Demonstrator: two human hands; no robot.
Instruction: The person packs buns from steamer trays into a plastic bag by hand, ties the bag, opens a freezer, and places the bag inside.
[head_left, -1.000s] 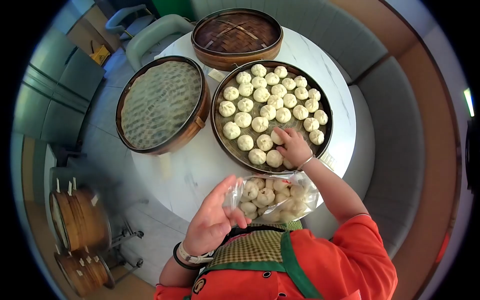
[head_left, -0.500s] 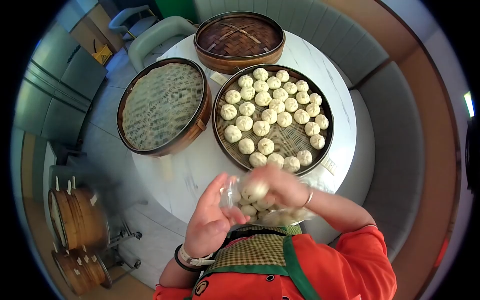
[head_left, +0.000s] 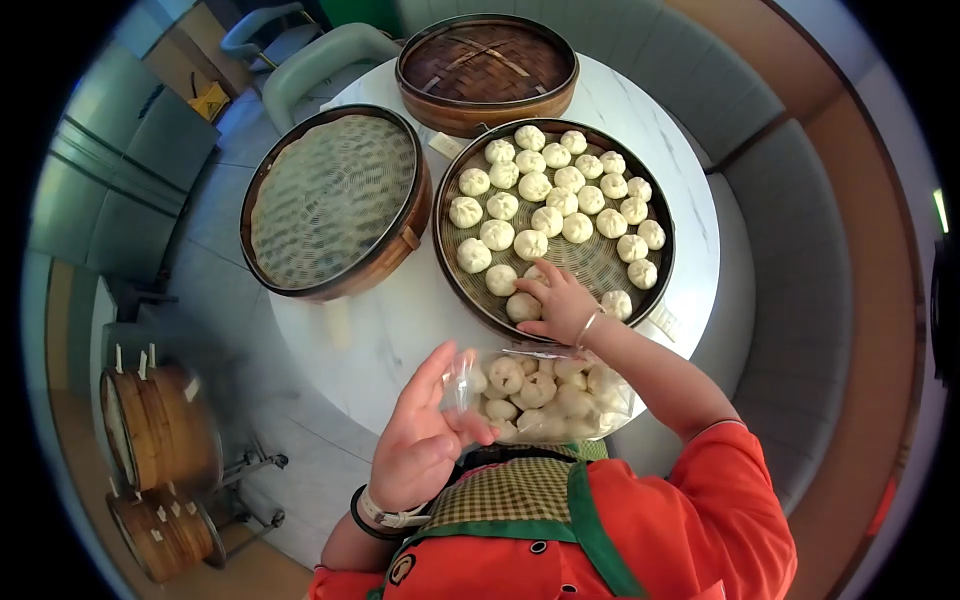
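Note:
My left hand [head_left: 425, 435] holds the left edge of a clear plastic bag [head_left: 625, 395], its fingertips at the bag's mouth. Inside the bag is a heap of pale pleated buns [head_left: 537, 388]. My right hand [head_left: 560, 305] reaches over the front of a round woven steamer tray [head_left: 585, 268], its fingers spread and touching the buns there. One bun [head_left: 524, 307] shows just left of the fingers; others beneath the palm are hidden. Several more pleated buns [head_left: 547, 220] sit across the tray, mostly toward its back and sides.
A steamer with a bare woven base [head_left: 330, 200] stands at the left of the round marble table [head_left: 340, 365]. Behind is a steamer with a woven lid [head_left: 485, 62]. A grey bench [head_left: 800, 250] curves along the right. Stacked bamboo steamers [head_left: 160, 430] stand lower left.
My right hand has gone from the bag's mouth, where it had a bun, up to the front of the tray. The bag's contents are now uncovered. The left hand stays at the bag.

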